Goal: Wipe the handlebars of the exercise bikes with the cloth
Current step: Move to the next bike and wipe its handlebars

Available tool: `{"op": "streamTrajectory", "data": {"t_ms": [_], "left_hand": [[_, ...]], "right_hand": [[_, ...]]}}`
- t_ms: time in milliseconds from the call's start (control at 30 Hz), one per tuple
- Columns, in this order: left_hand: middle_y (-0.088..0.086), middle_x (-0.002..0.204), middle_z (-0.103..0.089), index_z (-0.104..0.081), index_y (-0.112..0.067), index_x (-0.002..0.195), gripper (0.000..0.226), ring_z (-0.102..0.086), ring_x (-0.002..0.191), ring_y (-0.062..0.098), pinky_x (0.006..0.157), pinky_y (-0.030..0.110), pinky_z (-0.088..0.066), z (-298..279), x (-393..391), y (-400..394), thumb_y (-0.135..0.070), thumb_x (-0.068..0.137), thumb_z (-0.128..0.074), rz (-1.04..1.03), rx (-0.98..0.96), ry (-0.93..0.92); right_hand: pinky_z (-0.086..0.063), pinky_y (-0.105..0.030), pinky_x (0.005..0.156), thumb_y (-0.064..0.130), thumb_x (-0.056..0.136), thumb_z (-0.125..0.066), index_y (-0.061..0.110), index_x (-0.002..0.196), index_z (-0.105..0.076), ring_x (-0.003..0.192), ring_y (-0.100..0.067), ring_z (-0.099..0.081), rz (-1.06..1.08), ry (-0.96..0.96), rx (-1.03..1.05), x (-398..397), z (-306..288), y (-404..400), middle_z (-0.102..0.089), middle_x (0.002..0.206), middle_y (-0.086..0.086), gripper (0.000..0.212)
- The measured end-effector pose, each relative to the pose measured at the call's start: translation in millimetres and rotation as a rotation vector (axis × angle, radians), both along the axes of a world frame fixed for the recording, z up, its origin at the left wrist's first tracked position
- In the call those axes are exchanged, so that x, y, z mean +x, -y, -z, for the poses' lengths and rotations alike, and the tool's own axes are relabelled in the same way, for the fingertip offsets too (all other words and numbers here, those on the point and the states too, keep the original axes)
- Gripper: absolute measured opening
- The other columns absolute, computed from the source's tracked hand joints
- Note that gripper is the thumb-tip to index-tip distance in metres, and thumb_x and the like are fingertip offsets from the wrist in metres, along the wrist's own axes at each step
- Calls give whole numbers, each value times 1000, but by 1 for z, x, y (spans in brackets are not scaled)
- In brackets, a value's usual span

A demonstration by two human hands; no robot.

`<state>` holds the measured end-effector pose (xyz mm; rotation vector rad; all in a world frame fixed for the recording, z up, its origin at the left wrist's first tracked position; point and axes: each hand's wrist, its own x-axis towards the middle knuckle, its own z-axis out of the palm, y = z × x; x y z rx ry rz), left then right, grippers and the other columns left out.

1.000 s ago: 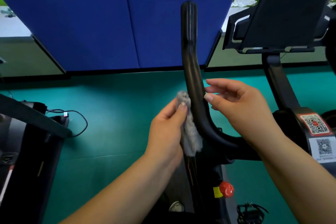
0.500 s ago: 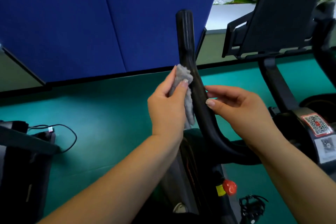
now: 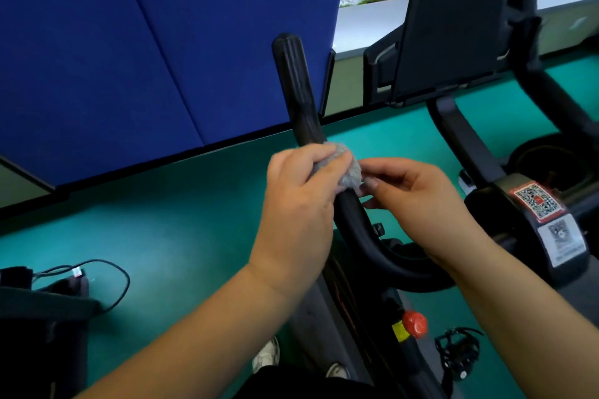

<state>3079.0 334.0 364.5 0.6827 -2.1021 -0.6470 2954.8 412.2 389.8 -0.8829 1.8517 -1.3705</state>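
Wiping mid-bar: a person's left hand (image 3: 299, 204) grips a grey cloth (image 3: 348, 173) round the black handlebar (image 3: 299, 100) of an exercise bike, about halfway up the upright horn. Right hand (image 3: 418, 201), fingers curled, meets the cloth from the other side and probably pinches its edge, though the contact is partly hidden. Judging by position, the job is partway through: the ribbed tip above the cloth looks yet to be covered, as does the far bar (image 3: 531, 52) at right; whether the lower curve is clean can't be told. Cloth is fuzzy, bunched to a soft wad; bar is matte, smooth, swept in a long curve w/ a rounded end. Red knob (image 3: 415, 324) sits low on the frame. Beyond: teal floor (image 3: 194, 220), tablet holder (image 3: 453, 29), blue panel (image 3: 129, 42).
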Motion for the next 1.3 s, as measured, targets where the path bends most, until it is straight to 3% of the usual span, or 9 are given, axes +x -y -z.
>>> {"op": "streamTrajectory", "data": {"t_ms": [100,200,400,600,700,767,933,1100,1300], "left_hand": [[-1,119,-59,-68,-12,117,30,-44,112,5,98,12,-32,5,13,-14,-23,92,-54,76,57,-26],[0,115,-61,-69,-11,115,28,-53,107,18,97,19,-38,13,14,-7,-9,87,-63,-6,3,-95],[-11,114,-59,-63,-19,124,41,-54,103,-10,92,4,-37,-1,-11,27,-2,87,-63,-201,598,-343],[-12,115,-68,-63,-30,119,39,-60,109,-1,101,26,-45,15,-1,-16,-5,89,-63,-188,991,-489],[-3,112,-70,-65,-15,121,33,-64,107,12,102,37,-46,13,-17,9,-5,91,-59,-178,1203,-672],[3,115,-69,-63,-9,123,32,-63,110,18,104,42,-44,10,-25,32,-6,91,-58,-155,1212,-754],[-4,115,-69,-64,-20,120,32,-63,110,11,103,37,-45,12,-25,38,-7,92,-58,-141,1152,-702],[18,110,-69,-65,-5,114,24,-62,110,36,102,54,-42,20,-29,28,-10,95,-51,-61,1465,-800],[7,91,-70,-63,-5,110,22,-63,90,24,103,51,-42,-10,-45,104,-12,97,-47,122,1385,-851]], "right_hand": [[-57,-22,76,-2,90,-56,16,101,-72,85,-10,-70,-21,-4,7,2,-1,0,-75,93,1,26],[-55,-17,69,-1,90,-57,15,102,-71,82,-7,-69,-2,3,9,2,-3,1,-74,93,1,25],[-52,-12,66,3,90,-58,26,102,-69,81,-2,-69,48,-22,23,3,-4,7,-73,93,10,28],[-55,-18,78,9,88,-63,23,110,-68,88,-11,-69,108,-66,-14,9,-3,21,-73,98,6,26],[-56,-23,82,12,85,-68,22,105,-71,88,-15,-69,115,-98,-32,12,-3,29,-74,96,3,23],[-55,-20,79,14,81,-71,27,98,-73,82,-10,-69,131,-140,-42,14,-2,33,-73,91,5,21],[-55,-19,76,11,77,-74,32,93,-71,75,-11,-65,138,-114,-64,14,-1,39,-72,88,3,26],[-57,-31,84,8,75,-76,22,100,-71,84,-21,-67,131,-3,-44,10,0,40,-72,94,-4,29],[-56,-23,83,4,73,-75,13,99,-69,82,-16,-66,130,106,-57,9,-2,38,-71,92,-7,28]]}}
